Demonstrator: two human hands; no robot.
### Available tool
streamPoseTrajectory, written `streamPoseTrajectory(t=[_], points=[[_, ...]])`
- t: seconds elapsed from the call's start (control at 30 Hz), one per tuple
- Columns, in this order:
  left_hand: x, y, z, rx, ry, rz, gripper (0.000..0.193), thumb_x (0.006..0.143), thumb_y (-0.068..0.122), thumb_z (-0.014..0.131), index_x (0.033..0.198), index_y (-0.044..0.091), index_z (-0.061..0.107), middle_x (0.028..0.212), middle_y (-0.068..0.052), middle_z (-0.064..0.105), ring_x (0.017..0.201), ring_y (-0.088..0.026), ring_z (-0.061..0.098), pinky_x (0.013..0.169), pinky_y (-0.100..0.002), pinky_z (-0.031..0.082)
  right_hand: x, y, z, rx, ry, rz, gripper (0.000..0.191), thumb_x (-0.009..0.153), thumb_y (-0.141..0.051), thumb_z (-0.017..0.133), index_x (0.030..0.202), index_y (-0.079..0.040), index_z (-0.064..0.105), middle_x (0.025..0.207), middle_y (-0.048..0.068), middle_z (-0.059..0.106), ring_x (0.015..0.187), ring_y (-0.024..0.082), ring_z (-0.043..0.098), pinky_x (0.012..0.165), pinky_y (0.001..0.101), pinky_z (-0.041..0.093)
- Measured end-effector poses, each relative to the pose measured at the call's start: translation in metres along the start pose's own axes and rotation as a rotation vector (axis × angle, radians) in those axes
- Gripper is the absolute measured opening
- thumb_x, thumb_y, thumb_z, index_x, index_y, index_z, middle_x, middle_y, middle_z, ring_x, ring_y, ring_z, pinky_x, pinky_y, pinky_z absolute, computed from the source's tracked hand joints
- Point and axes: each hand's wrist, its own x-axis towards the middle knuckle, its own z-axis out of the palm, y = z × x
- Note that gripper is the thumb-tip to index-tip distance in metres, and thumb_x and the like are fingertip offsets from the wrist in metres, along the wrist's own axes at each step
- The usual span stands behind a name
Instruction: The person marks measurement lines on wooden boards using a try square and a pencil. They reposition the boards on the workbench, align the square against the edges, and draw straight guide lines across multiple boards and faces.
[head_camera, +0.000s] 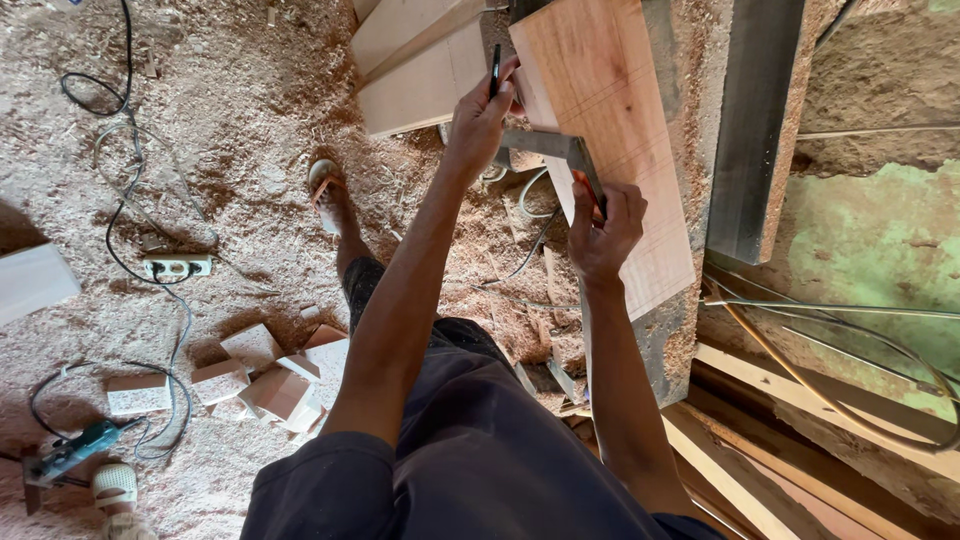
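A pale reddish wooden board (610, 90) lies on a sawdust-covered bench. A metal try square (556, 146) rests against the board's near edge, its blade reaching across the wood. My left hand (480, 118) grips the square's stock at the board's edge, with a dark slim object sticking up between the fingers. My right hand (603, 228) pinches a red pencil (588, 192) whose tip touches the board beside the square's blade. Faint pencil lines run along the board.
The floor is thick with sawdust. Offcut blocks (262, 372), a white power strip (177, 266) with black cables, and a blue power tool (70, 452) lie at left. More boards (420, 60) lean near the bench. A dark beam (757, 120) lies at right, cables below it.
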Motion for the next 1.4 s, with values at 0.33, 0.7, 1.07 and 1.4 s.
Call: streamPoseTrajectory(t=[0.33,0.7,1.07,1.4], points=[[-0.013,-0.026,0.005,-0.092,0.185,0.327,0.043,0.115,0.03,0.04,0.152,0.011,0.049,0.147,-0.014,0.056,0.113,-0.017,0.061,0.09,-0.031,0.055,0.011,-0.008,0.006,-0.012,0.063,-0.157,0.021,0.1,-0.013,0.081,0.094,0.0,0.065,0.092,0.01,0.06,0.081,0.021,0.055,0.062,0.0358,0.045],[-0.086,-0.052,-0.019,0.199,0.479,0.131,0.059,0.114,0.048,0.037,0.135,0.002,0.067,0.109,-0.007,0.054,0.095,-0.018,0.059,0.08,-0.036,0.053,0.007,-0.002,0.011,-0.034,0.077,-0.188,0.024,0.103,-0.015,0.079,0.096,0.0,0.062,0.094,0.011,0.059,0.08,0.021,0.054,0.061,0.0348,0.044],[-0.103,-0.079,0.002,-0.198,0.444,0.175,0.039,0.11,0.03,0.053,0.122,-0.004,0.067,0.118,-0.011,0.057,0.1,-0.017,0.07,0.089,-0.028,0.065,0.007,0.0,0.013,-0.047,0.104,-0.224,0.024,0.103,-0.016,0.079,0.097,0.0,0.062,0.094,0.011,0.059,0.082,0.023,0.054,0.063,0.0367,0.044],[-0.097,-0.074,0.011,-0.443,0.322,0.118,0.034,0.106,0.024,0.06,0.125,-0.003,0.068,0.118,-0.02,0.073,0.109,-0.025,0.075,0.093,-0.034,0.065,0.009,0.001,0.015,-0.079,0.091,-0.203,0.029,0.104,-0.02,0.078,0.093,-0.001,0.06,0.091,0.01,0.057,0.081,0.022,0.053,0.061,0.0356,0.044]])
